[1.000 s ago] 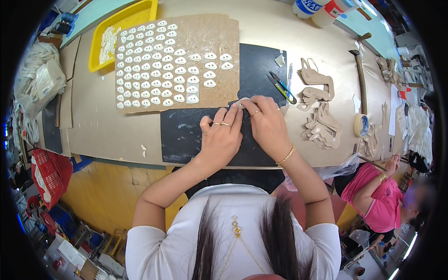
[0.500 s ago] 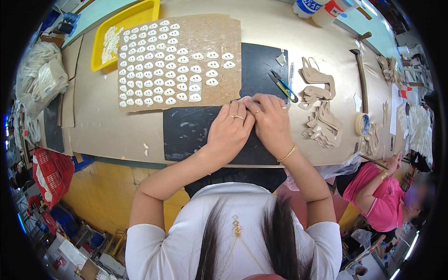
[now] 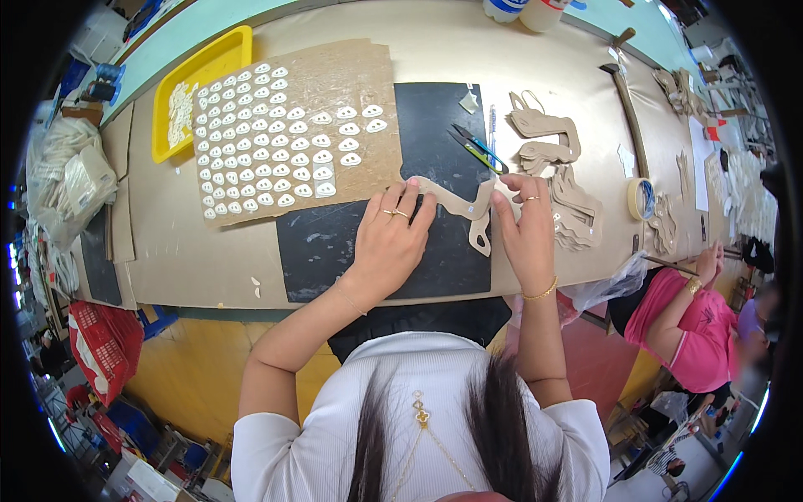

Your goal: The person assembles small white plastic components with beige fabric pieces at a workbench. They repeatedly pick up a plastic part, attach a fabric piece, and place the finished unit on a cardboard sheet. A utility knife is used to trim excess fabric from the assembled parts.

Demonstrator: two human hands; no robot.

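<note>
A beige curved cut-out piece, with a looped end hanging toward me, lies across the black mat. My left hand has its fingertips closed on the piece's left end. At the other end, my right hand pinches the piece between thumb and finger. Left of my hands is a brown board bearing rows of small white oval pieces with two holes each. Just beyond my right fingers lie thread snips with a blue and green handle, beside a pen.
Stacks of similar beige pieces lie to the right, near a tape roll and a hammer. A yellow tray of white bits stands far left. Bottles stand at the back. A person in pink sits at right.
My hands were close together over the board's lower right corner, hiding what they held. They have moved apart, the right one rightward, and the beige piece now shows between them. The view has shifted slightly.
</note>
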